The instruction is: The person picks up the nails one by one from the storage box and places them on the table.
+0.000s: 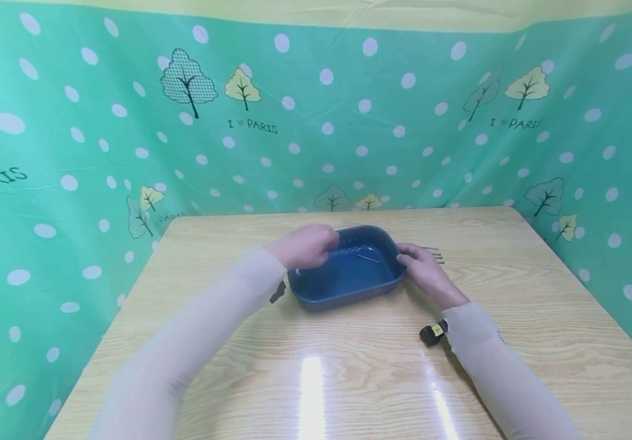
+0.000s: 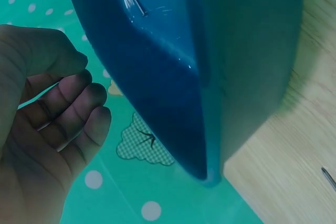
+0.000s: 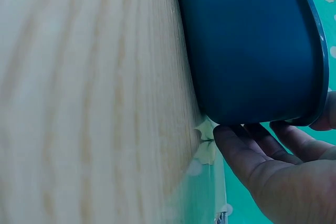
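Note:
A dark blue rectangular plastic bin [image 1: 343, 299] sits on the wooden table, with a thin nail [image 1: 368, 258] lying on its floor. My right hand [image 1: 426, 272] grips the bin's right end. In the right wrist view its fingertips [image 3: 283, 125] are against the outer wall, while the thumb is over the rim. Above the bin's left side is my left hand [image 1: 307, 246]. The left wrist view shows its fingers [image 2: 79, 103] loosely curled beside the rim, with nothing visible between them.
Several nails [image 1: 441, 262] lie on the table just right of the bin, partly behind the right hand. A black wrist camera [image 1: 431, 334] is by the right sleeve. Green dotted cloth [image 1: 349, 122] hangs around the table's back and sides.

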A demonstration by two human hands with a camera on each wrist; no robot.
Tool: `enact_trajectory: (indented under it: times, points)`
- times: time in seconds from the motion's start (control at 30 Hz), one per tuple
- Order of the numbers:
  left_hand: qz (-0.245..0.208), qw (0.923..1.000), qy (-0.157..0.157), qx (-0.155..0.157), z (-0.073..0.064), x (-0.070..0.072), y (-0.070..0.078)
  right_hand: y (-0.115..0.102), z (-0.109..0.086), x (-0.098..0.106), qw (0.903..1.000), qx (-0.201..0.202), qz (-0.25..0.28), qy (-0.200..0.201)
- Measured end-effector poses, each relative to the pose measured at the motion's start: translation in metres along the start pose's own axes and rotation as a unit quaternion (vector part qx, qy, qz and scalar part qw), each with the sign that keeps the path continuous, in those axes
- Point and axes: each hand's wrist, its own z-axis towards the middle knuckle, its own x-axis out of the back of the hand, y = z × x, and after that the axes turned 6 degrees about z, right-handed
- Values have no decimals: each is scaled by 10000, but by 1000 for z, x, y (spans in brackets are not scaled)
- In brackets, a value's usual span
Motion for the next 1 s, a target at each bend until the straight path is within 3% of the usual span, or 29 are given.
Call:
enact_trajectory:
  times: [1.0]
  points:
    - [73, 9987, -88, -506, 50, -14, 18, 0, 0, 1, 9997, 5, -229, 25]
